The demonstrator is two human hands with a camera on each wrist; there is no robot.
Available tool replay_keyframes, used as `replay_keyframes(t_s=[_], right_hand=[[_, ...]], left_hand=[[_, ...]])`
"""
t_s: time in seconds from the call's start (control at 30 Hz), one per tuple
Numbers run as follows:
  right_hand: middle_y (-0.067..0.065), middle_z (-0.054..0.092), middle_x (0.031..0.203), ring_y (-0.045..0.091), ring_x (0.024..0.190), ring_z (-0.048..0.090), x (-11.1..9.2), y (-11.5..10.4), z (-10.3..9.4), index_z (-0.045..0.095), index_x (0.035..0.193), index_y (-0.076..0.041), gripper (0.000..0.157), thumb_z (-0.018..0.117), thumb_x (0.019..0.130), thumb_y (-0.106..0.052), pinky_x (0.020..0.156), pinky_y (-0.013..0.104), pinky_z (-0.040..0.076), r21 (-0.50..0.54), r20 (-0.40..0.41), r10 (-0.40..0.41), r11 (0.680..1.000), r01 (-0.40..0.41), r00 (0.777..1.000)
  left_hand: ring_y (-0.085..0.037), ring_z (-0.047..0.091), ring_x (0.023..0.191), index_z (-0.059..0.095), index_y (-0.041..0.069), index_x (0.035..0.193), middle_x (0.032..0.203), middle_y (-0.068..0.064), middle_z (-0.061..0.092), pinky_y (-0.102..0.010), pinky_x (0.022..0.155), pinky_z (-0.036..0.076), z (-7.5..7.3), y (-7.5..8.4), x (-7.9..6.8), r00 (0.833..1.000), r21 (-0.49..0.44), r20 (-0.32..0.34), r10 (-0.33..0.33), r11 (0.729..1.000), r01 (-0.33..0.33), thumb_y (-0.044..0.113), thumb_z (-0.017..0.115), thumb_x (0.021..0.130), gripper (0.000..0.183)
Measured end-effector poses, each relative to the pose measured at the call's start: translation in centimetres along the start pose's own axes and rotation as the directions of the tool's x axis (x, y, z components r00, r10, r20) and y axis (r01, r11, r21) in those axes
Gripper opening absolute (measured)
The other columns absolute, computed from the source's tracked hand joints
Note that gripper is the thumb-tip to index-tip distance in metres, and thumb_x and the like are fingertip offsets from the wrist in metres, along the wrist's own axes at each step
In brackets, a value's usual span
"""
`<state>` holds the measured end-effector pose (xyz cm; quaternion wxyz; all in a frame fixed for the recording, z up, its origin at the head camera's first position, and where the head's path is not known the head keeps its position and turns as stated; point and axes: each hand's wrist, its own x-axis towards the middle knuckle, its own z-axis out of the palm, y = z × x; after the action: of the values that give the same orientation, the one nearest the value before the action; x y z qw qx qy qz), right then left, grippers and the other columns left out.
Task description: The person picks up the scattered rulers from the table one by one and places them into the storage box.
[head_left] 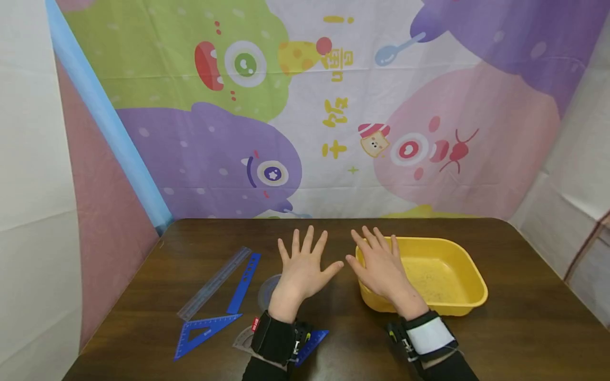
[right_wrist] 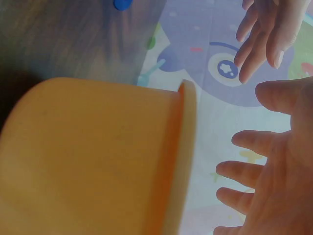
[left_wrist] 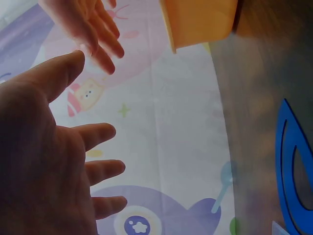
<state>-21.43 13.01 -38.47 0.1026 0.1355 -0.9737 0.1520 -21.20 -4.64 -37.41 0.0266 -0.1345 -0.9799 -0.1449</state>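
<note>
Both hands hover over the table with fingers spread and hold nothing. My left hand (head_left: 302,270) is above the middle, near a clear round piece (head_left: 266,292) partly hidden behind the wrist. My right hand (head_left: 383,269) is over the left end of a yellow plastic basin (head_left: 436,272), whose visible floor bears nothing. In the right wrist view the basin's wall (right_wrist: 98,156) stands beside the right hand (right_wrist: 279,181), apart from its fingers. The left wrist view has the left palm (left_wrist: 49,156) and a blue drawing tool (left_wrist: 281,166) with a cutout.
At left lie a clear ruler (head_left: 214,284), a blue ruler (head_left: 243,286) and a blue set square (head_left: 216,321). Under the left wrist are a clear protractor (head_left: 243,340) and another blue piece (head_left: 312,345), both partly hidden. A cartoon-print cloth (head_left: 333,185) hangs behind the table.
</note>
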Motion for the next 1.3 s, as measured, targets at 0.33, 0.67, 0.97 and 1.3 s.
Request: replay_keyframes(t_s=[0.33, 0.67, 0.97, 1.3], right_hand=[[0.019, 0.032, 0.144, 0.039, 0.134, 0.021, -0.5, 0.8, -0.3, 0.035, 0.140, -0.011, 0.057, 0.048, 0.092, -0.039, 0.103, 0.063, 0.004, 0.042, -0.010, 0.019, 0.999, -0.019, 1.000], [0.021, 0.040, 0.138, 0.039, 0.128, 0.033, -1.0, 4.1, -2.1, 0.038, 0.138, -0.007, 0.052, 0.047, 0.093, -0.031, 0.102, 0.063, 0.011, 0.055, -0.051, 0.064, 0.997, -0.061, 0.997], [0.029, 0.043, 0.130, 0.046, 0.114, 0.044, -2.3, 7.7, -3.5, 0.037, 0.135, 0.004, 0.052, 0.050, 0.091, -0.020, 0.094, 0.059, 0.031, 0.071, -0.103, 0.128, 0.990, -0.121, 0.986], [0.035, 0.042, 0.127, 0.051, 0.111, 0.041, -4.3, 11.2, -3.6, 0.037, 0.133, 0.009, 0.052, 0.052, 0.088, -0.013, 0.090, 0.061, 0.033, 0.073, -0.095, 0.216, 0.975, -0.210, 0.972]], left_hand=[[-0.039, 0.011, 0.137, 0.026, 0.020, 0.144, 0.150, -0.012, 0.018, -0.065, 0.103, 0.003, 0.1, -1.0, -0.3, 1.000, -0.016, -0.016, -0.003, 1.000, 0.003, 0.059, 0.046, 0.085, 0.074], [-0.034, 0.060, 0.092, 0.055, 0.000, 0.118, 0.111, -0.018, 0.059, -0.043, 0.072, 0.050, -0.5, -5.0, -1.3, 0.992, -0.084, 0.026, -0.119, 0.989, 0.121, 0.035, 0.067, 0.080, 0.053], [-0.019, 0.052, 0.062, 0.060, 0.004, 0.085, 0.078, -0.006, 0.060, -0.032, 0.055, 0.042, -0.1, -7.0, -1.9, 0.980, -0.118, 0.144, -0.138, 0.981, 0.155, 0.025, 0.074, 0.074, 0.028], [-0.016, 0.042, 0.058, 0.054, 0.006, 0.072, 0.064, 0.000, 0.046, -0.029, 0.053, 0.035, 1.3, -6.7, -1.8, 0.978, -0.101, 0.193, -0.079, 0.990, 0.100, 0.023, 0.079, 0.067, 0.031]])
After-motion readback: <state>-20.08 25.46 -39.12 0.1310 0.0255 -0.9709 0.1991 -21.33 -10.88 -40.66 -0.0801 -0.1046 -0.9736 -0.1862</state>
